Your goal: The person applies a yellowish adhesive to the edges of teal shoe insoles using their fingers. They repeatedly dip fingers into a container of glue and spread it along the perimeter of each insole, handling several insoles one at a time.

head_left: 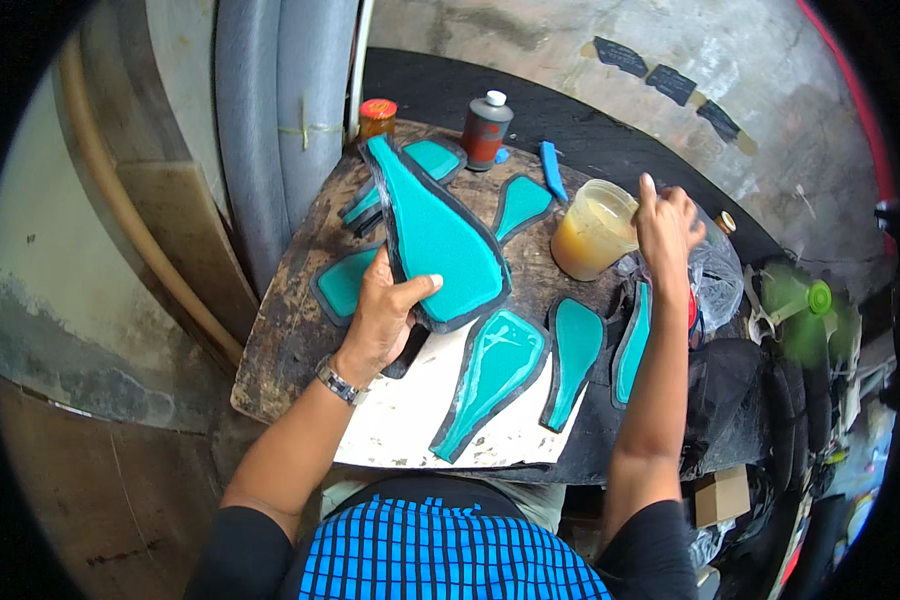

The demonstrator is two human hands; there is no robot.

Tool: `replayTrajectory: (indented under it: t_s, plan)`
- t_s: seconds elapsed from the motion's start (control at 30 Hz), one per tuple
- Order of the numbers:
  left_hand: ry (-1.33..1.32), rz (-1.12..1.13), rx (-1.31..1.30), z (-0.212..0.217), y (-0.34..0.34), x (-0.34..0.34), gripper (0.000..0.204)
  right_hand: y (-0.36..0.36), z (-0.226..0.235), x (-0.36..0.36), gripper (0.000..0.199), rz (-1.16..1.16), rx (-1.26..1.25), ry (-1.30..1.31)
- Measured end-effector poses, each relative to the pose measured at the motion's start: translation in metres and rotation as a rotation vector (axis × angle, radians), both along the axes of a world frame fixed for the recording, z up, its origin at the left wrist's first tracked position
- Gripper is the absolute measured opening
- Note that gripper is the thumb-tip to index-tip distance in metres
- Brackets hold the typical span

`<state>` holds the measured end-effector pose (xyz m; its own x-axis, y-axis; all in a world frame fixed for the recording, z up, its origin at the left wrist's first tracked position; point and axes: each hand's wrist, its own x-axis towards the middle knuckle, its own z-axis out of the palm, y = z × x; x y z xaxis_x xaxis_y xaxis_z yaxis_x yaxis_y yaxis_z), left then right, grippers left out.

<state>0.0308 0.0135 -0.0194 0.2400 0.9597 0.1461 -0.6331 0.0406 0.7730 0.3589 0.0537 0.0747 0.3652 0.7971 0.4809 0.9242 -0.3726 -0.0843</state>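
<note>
Left hand (385,310) clamps a large teal foam piece with black border (432,232); right hand (668,228), fingers closed, dips into the translucent plastic glue cup (592,230) right of it.

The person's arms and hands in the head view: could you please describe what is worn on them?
Both forearms are bare, with short black sleeves ending near the upper arms. The left hand has a silver metal link wristwatch at its wrist. The right hand wears nothing visible.

We count a dark bottle (486,130) with a red label and white cap, an orange-lidded jar (377,118) beside it, and possibly a cardboard box (721,494) lower right.
</note>
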Motion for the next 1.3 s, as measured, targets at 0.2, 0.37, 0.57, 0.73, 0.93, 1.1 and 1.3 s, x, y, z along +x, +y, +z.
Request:
replayTrajectory:
  t_s: [0.2, 0.37, 0.57, 0.73, 0.93, 1.1, 1.3]
  plan:
    - [-0.07, 0.058, -0.002, -0.001, 0.005, -0.001, 0.043, -0.09, -0.06, -0.105, 0.045, 0.87, 0.269, 0.107]
    - [-0.025, 0.019, -0.023, -0.002, 0.005, -0.003, 0.045, -0.098, -0.092, -0.137, 0.059, 0.782, 0.203, -0.1]
    - [-0.075, 0.06, 0.016, -0.002, 0.003, 0.001, 0.037, -0.101, -0.094, -0.142, 0.066, 0.85, 0.305, -0.21]
    - [-0.059, 0.02, 0.037, -0.003, 0.003, 0.002, 0.037, -0.092, -0.096, -0.128, 0.069, 0.72, 0.262, -0.28]
    - [-0.069, 0.026, 0.041, -0.001, 0.001, 0.002, 0.039, -0.1, -0.105, -0.132, 0.072, 0.98, 0.11, -0.098]
    - [-0.041, 0.077, 0.094, 0.0, 0.003, -0.002, 0.042, -0.095, -0.089, -0.122, 0.064, 1.028, 0.236, 0.201]
    - [0.034, 0.087, 0.121, -0.001, 0.001, 0.003, 0.042, -0.098, -0.091, -0.154, 0.058, 1.066, 0.174, -0.15]
